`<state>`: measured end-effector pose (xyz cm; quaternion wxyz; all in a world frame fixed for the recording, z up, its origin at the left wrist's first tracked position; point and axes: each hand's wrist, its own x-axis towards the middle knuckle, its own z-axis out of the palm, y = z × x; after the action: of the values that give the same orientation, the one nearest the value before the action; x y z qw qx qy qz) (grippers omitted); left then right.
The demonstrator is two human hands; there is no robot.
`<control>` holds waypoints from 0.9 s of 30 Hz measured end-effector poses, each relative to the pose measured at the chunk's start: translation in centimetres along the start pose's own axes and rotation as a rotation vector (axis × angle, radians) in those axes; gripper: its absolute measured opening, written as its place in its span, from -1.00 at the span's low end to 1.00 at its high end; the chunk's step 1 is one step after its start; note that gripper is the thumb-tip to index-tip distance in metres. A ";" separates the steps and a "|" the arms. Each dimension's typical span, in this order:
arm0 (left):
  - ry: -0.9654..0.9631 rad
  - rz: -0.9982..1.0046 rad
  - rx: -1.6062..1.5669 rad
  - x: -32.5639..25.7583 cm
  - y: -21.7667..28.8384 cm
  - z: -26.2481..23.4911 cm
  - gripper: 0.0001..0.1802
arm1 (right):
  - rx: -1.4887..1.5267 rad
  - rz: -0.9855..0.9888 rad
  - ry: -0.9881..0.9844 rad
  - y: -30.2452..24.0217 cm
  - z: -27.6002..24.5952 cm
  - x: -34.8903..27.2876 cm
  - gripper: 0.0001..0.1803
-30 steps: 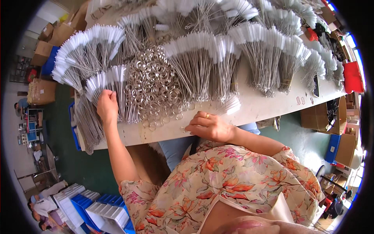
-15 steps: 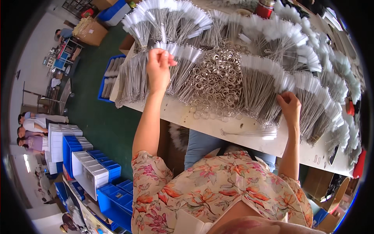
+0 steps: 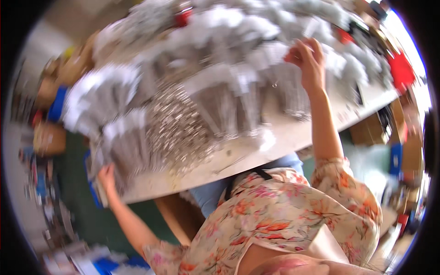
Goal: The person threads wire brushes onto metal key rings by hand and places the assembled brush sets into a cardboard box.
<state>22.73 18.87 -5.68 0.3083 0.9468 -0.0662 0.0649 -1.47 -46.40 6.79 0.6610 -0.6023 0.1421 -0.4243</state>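
Mostly blurred frame, head moving. Right hand (image 3: 308, 59) is raised over the far right part of the table (image 3: 293, 135), fingers curled loosely near the white tips of a wire-brush bundle (image 3: 288, 87); cannot tell whether it pinches a brush or only touches the tips. That bundle lies directly under and toward the person from the hand, its long axis running from the far side toward the near edge, white bristle ends far, thin metal stems fanning nearer. Left hand (image 3: 106, 176) sits at the near left corner of the table, against the lower end of another brush bundle (image 3: 123, 146); grip not readable in the blur. Between the two hands, near the table's middle, lies a heap of small shiny metal rings (image 3: 176, 128). Brushes look grey-stemmed, white-tipped, packed in fan-shaped sheaves covering most of the table. Right hand is nearer the far bundles, left nearer the corner sheaf.
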 end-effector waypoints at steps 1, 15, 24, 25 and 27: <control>0.064 0.025 0.048 -0.2 -2.2 -1.0 -0.78 | -0.038 -0.006 0.005 -0.5 -1.3 1.1 -0.83; -0.084 -0.443 -0.102 1.1 2.1 -1.7 -0.88 | -1.347 0.034 0.105 1.0 -7.3 -0.9 -0.70; -0.028 -0.451 -0.174 1.9 2.1 -3.1 -0.81 | -1.115 -0.123 0.136 1.3 -8.8 0.4 -0.80; 0.120 -0.418 -0.214 1.7 2.9 -3.0 -0.79 | -1.086 -0.200 0.241 0.6 -9.3 1.2 -0.80; 0.273 -0.384 -0.253 1.3 3.2 -3.6 -0.78 | -1.005 -0.227 0.336 -1.4 -12.9 3.7 -0.81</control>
<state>23.20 18.36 -0.71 0.4368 0.8784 0.1493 0.1237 -8.77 -57.69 6.28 0.2098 -0.7797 0.3654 -0.4632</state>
